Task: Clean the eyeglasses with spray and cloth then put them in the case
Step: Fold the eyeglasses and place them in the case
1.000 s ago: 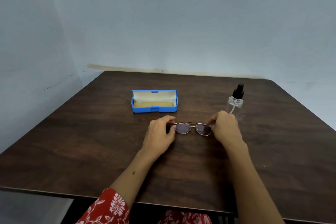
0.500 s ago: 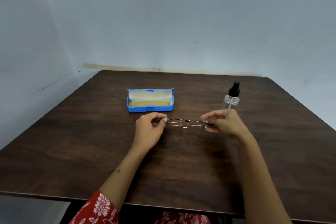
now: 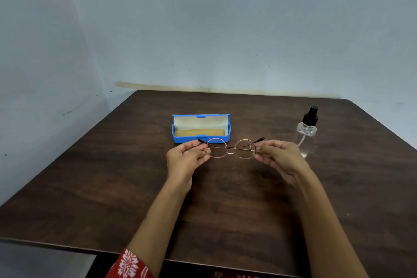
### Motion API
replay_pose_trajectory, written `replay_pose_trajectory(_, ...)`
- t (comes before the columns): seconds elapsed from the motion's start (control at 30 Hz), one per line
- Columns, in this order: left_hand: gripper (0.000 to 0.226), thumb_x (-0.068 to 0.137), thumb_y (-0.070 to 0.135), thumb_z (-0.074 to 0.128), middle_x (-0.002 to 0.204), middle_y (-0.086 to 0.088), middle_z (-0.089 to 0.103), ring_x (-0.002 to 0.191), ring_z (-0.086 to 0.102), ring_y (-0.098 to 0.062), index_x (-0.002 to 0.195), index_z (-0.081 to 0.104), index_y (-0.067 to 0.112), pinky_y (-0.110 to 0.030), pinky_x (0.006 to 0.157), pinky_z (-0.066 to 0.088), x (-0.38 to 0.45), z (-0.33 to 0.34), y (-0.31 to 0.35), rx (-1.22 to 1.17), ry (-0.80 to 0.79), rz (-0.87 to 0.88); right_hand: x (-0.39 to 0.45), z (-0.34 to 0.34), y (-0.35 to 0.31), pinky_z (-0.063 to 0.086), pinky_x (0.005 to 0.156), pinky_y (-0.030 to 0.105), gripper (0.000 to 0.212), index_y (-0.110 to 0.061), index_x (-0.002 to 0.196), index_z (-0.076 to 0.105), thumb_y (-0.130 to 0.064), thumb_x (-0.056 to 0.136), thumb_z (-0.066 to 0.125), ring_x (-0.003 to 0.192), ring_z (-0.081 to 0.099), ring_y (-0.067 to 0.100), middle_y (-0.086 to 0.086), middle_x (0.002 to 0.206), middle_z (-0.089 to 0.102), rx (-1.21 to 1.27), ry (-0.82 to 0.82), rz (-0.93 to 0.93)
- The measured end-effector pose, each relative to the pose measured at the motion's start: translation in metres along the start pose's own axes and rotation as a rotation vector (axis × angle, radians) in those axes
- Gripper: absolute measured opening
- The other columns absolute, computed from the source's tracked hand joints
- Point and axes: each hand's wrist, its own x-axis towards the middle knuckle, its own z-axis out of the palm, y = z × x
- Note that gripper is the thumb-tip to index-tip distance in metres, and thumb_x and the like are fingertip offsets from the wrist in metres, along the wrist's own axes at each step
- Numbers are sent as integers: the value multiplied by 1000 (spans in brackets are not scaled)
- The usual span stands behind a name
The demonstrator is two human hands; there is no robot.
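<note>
The person holds the eyeglasses (image 3: pixel 230 148) above the surface (image 3: pixel 112 183), the left hand (image 3: pixel 186 158) pinching one end of the frame and the right hand (image 3: pixel 278 157) pinching the other, temples folded. The spray bottle (image 3: pixel 305 135) stands untouched just beyond the right hand. The blue case (image 3: pixel 200 128) lies open behind, with what may be a yellow cloth inside. Judging by this, spraying, wiping and casing all remain.

This looks like a plain room in a home. A dark brown wooden table (image 3: pixel 135 187) sits pushed into a corner. The bare pale blue painted walls (image 3: pixel 225 29) have small dark marks and a yellowish stain along the bottom. A red sleeve with white flowers (image 3: pixel 129 265) shows.
</note>
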Motion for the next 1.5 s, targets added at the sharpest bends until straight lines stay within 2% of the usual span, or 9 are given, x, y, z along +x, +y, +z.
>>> replay_pose_trajectory(0.2, 22, 82, -17, 56, 86, -16, 70, 77, 70, -21, 97, 62, -3, -25, 68, 60, 3, -5, 6, -46, 24, 59, 2, 11, -1, 55, 59, 15, 22, 8, 73, 66, 17, 84, 49, 66, 67, 15, 18, 76, 67, 16, -58, -49)
replay_pose_trajectory(0.37, 17, 80, -15, 60, 81, -14, 70, 67, 72, -16, 89, 63, -1, -24, 65, 60, 7, -8, 17, -14, 23, 109, 7, 17, 1, 57, 75, 22, 18, 7, 80, 67, 18, 82, 53, 74, 66, 20, 19, 81, 67, -13, -114, -93)
replay_pose_trajectory(0.6, 12, 80, -11, 64, 65, -8, 70, 60, 71, -13, 82, 66, 1, -22, 61, 59, 19, -12, 26, 114, 40, 182, 22, 28, 8, 56, 66, 17, 17, 1, 84, 70, 15, 79, 62, 69, 69, 12, 8, 77, 71, -46, -136, -139)
replay_pose_trajectory(0.7, 10, 80, -6, 67, 77, -12, 71, 65, 71, -15, 88, 68, -1, -21, 62, 59, 29, -20, 29, 218, 51, 218, 32, 38, 15, 52, 65, 15, 13, -2, 91, 72, 3, 80, 68, 66, 66, 7, 3, 78, 71, -190, -48, -182)
replay_pose_trajectory(0.87, 17, 78, 11, 74, 85, -3, 72, 77, 67, -12, 94, 73, 10, -24, 69, 57, 51, -32, 26, 548, 189, 336, 41, 58, 24, 44, 76, 15, 9, -20, 88, 74, -15, 81, 72, 83, 61, 1, -5, 91, 71, -446, 134, -342)
replay_pose_trajectory(1.0, 15, 77, 17, 76, 86, 4, 69, 87, 63, -8, 91, 75, 16, -21, 76, 47, 64, -36, 25, 696, 234, 404, 43, 73, 32, 33, 89, 17, 13, -18, 96, 73, -18, 84, 69, 101, 49, 3, -1, 112, 61, -565, 241, -405)
replay_pose_trajectory(1.13, 14, 77, 13, 75, 89, 2, 66, 84, 57, -5, 91, 76, 12, -15, 76, 36, 75, -34, 26, 783, 251, 505, 46, 83, 33, 27, 87, 15, 16, -16, 101, 72, -19, 85, 67, 115, 46, 14, 1, 119, 54, -614, 295, -396)
replay_pose_trajectory(1.3, 15, 80, 18, 72, 125, -9, 59, 122, 48, -25, 95, 75, 15, -45, 104, 38, 89, -33, 23, 912, 255, 455, 52, 89, 33, 28, 85, 15, 17, -14, 102, 71, -18, 87, 65, 116, 46, 16, 4, 122, 54, -651, 324, -396)
replay_pose_trajectory(1.5, 15, 83, 20, 69, 125, -3, 55, 124, 39, -22, 97, 74, 17, -36, 100, 33, 94, -36, 12, 992, 282, 514, 57, 89, 37, 29, 85, 17, 14, -16, 99, 72, -18, 86, 66, 113, 47, 16, 4, 119, 55, -703, 343, -390)
